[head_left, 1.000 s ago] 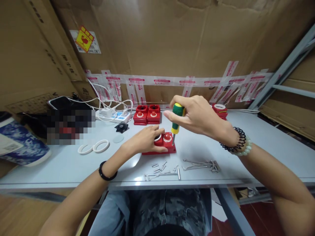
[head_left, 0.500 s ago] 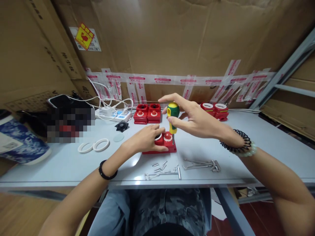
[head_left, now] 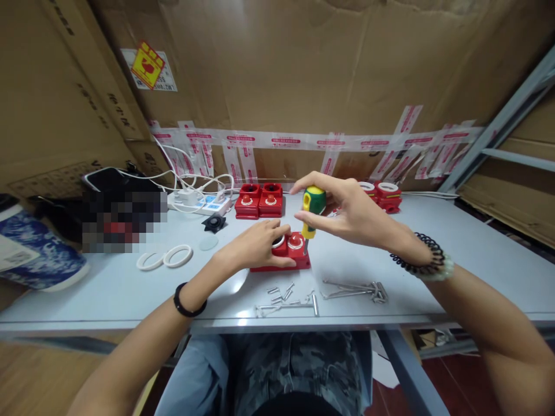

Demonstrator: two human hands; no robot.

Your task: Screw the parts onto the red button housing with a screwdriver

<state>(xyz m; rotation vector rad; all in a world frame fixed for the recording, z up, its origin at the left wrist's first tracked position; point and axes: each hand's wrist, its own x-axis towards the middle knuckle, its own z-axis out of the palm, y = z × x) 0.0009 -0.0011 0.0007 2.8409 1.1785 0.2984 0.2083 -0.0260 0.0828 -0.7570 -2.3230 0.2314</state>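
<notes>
A red plastic unit (head_left: 290,254) with a red dome and a white ring lies on the pale table (head_left: 455,254). My left hand (head_left: 255,245) rests on its left part, fingers curled over it, pressing it down. My right hand (head_left: 347,211) grips the green and yellow handle of a screwdriver (head_left: 311,211) with fingertips; the tool stands upright, its tip at the unit's right edge.
Loose screws (head_left: 281,293) and metal brackets (head_left: 355,290) lie near the front edge. Two red units (head_left: 259,201) stand behind, others (head_left: 381,195) at the right. White rings (head_left: 167,257), a black part (head_left: 214,223), a power strip (head_left: 202,202) and cardboard walls surround.
My right hand loosened its fingers on the screwdriver handle half a second ago and has now closed round it again, shifted slightly right. The left hand has stayed put.
</notes>
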